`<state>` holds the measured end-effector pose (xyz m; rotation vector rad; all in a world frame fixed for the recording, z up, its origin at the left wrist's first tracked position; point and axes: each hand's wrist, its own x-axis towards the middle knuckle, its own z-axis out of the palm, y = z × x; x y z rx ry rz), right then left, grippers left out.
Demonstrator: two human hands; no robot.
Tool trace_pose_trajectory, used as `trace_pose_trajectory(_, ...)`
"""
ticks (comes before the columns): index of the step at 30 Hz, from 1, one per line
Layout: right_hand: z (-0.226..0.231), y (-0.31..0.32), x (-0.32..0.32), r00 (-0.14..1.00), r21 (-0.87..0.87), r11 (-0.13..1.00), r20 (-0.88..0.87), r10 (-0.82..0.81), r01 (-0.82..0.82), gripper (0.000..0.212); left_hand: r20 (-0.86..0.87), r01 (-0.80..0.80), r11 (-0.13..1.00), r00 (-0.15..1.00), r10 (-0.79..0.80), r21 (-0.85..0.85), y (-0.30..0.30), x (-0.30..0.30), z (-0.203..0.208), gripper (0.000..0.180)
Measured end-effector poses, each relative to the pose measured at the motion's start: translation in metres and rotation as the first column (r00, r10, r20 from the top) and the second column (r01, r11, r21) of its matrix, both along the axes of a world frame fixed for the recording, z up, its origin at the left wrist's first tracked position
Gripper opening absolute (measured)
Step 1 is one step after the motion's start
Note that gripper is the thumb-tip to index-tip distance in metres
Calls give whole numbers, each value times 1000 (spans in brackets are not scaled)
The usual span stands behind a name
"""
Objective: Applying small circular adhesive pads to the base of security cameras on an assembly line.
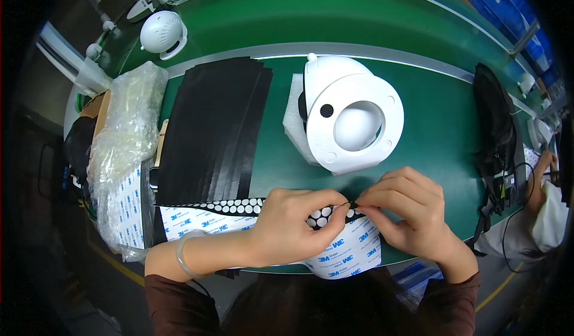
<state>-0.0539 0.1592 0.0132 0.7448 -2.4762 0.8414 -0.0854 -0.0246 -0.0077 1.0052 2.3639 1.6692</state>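
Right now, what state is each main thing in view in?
Left hand: pinching the dotted strip
Right hand: fingertips together beside the left's; grip unclear
Dotted strip: carrying white dots, partly covered
Printed backing sheet: curled at its right end
Black sheets: stacked, slightly fanned
Near white device: ring base facing camera, one black pad on it
Far white device: upright on its stand
Plastic wrap: crumpled

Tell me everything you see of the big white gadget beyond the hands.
The white gadget looks like plastic: a rounded body with a flat ring facing up, around an opening showing a curved surface. The ring carries one black textured disc at upper left and shallow round marks. The gadget lies over white foam, showing at its left, on the green table. Neither the left hand nor right hand touches it.
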Motion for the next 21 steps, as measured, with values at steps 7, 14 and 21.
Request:
trace_pose_trajectory(7,5,-4,-4,999,-30,998,22,46,-46,17,-29,-24,999,999,25,29,-2,2,-1,4)
trace_pose_trajectory(14,8,-5,1,982,-4,1000,188,-7,8,14,-35,24,1000,999,-24,3,1,5,-6,4)
trace_pose_trajectory(21,6,-6,-3,999,46,998,39,30,-32,15,24,-34,998,999,36,-45,-2,3,-3,3)
